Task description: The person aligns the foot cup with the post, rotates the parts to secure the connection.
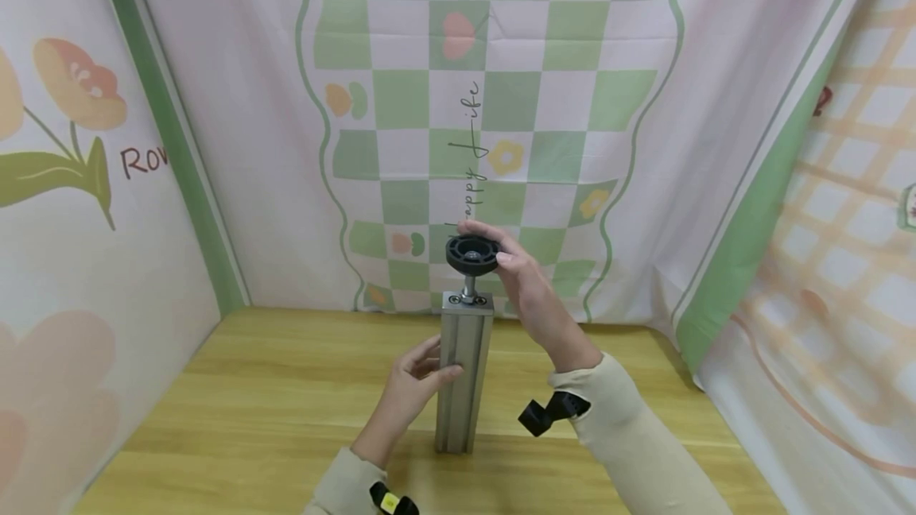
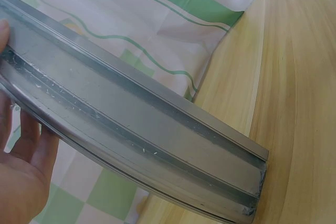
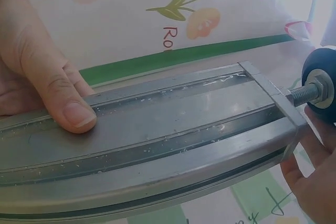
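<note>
An aluminium extrusion profile stands upright in the head view, its grooves running lengthwise. On its top is a flat end plate with screws, and a threaded stem with a nut rises from it to a black round levelling foot. My left hand grips the profile around its middle, thumb on the near face and fingers behind. Up at the top, my right hand holds the foot by its rim, thumb on the near side and fingers on the far side. Small shavings cling along the profile's grooves in both wrist views.
The profile's lower end is over a wooden table. Behind the table hangs a green-and-white checked cloth, with patterned cloths at the left and right sides. A black wrist mount sits on the right sleeve.
</note>
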The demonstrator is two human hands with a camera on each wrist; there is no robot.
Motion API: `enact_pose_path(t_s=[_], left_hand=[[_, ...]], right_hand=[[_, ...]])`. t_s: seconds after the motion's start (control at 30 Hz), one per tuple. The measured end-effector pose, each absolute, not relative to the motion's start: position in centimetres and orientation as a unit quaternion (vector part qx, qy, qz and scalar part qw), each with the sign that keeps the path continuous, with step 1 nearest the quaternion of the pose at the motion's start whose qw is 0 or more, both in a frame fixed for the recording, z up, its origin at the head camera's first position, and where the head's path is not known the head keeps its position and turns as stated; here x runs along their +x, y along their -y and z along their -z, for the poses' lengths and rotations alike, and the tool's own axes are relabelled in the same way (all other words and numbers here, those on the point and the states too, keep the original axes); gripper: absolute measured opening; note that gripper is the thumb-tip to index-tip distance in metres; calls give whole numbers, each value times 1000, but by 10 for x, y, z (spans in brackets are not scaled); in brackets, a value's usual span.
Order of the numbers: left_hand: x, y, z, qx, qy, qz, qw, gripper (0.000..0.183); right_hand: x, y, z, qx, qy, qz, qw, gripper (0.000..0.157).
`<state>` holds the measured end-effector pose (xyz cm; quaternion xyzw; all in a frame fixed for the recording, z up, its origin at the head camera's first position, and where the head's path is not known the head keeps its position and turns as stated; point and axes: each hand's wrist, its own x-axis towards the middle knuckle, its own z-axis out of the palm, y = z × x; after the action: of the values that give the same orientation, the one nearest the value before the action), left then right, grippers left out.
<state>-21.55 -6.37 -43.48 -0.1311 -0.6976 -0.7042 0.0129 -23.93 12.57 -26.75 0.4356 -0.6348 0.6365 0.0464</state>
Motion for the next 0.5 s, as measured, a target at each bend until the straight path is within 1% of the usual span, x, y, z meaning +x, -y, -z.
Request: enact_pose_path(t_s=[0.13, 0.3, 0.4, 0.5], left_hand=[[-215, 64, 435, -129, 698, 704, 14, 67], [-215, 63, 434, -128, 697, 705, 12, 67], [-216, 63, 435, -128, 699, 703, 12, 66], [-216, 63, 435, -129, 699, 703, 14, 65]], right_hand=[[-237, -127, 268, 422, 651, -628, 61, 51], [-234, -128, 269, 377, 681, -623, 77, 46], [-233, -128, 269, 352, 688, -630, 77, 46], [-232, -126, 268, 343, 692, -629, 86, 49]])
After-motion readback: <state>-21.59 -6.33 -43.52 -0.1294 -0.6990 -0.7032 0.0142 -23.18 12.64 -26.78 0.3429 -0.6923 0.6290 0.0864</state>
